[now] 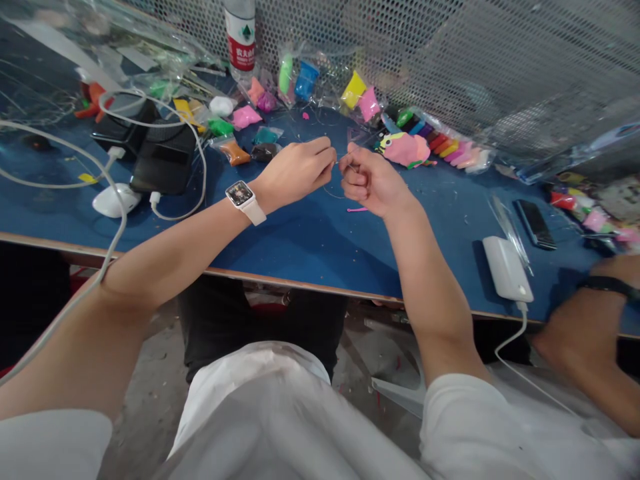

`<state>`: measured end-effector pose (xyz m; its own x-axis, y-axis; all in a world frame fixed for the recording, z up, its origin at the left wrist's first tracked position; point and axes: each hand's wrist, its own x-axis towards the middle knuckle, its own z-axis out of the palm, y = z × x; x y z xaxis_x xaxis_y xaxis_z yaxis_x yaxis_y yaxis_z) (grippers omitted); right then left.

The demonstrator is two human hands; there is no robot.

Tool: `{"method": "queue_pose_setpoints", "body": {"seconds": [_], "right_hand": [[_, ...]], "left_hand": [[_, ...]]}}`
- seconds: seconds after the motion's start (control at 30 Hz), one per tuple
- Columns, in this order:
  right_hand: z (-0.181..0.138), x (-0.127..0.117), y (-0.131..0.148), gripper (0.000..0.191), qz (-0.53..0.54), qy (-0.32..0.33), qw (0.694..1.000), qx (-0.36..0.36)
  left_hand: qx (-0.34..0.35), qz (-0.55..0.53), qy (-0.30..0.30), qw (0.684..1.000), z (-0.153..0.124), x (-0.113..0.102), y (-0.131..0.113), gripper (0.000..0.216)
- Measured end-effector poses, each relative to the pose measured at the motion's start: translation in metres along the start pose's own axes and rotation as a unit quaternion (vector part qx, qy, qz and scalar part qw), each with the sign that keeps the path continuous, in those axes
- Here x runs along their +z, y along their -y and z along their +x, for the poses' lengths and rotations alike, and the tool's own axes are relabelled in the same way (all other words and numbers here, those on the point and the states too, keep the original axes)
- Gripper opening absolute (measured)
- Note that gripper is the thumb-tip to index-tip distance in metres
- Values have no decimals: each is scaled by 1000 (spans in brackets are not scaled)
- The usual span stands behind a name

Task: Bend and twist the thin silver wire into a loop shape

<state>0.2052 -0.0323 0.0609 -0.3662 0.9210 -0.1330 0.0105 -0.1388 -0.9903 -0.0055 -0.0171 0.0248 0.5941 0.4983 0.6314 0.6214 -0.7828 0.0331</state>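
Hands L [295, 172], R [373, 181] curled by thin pink strip [357, 209]

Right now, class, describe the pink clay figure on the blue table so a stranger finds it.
On the blue table, look toward the metal mesh wall. Just beyond the right hand lies the pink clay figure. Unlike the plain coloured clay sticks beside it, it has a yellowish face with eyes.

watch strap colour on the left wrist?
Watch strap is white; the head view shows it best.
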Motion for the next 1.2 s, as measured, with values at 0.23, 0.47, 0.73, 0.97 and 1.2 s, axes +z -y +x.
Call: {"method": "queue_pose_setpoints", "body": {"seconds": [0.23,0.47,0.73,0.97,1.2], "right_hand": [[-1,-11,-3,63,-30,24,999,-22],[-1,-17,-6,57,-98,28,990,-94],[4,-17,-10,50,-170,-13,972,-164],[3,-13,-12,42,-193,-46,964,-174],[-4,-4,-8,40,-114,-36,986,-119]], "left_hand": [[-13,-97,0,995,-1,3,3,27],[-13,-96,0,995,-1,3,1,24],[-42,-130,-11,991,0,5,3,22],[-81,-119,-17,989,1,6,3,22],[-86,-129,-30,987,-1,14,8,20]]}}
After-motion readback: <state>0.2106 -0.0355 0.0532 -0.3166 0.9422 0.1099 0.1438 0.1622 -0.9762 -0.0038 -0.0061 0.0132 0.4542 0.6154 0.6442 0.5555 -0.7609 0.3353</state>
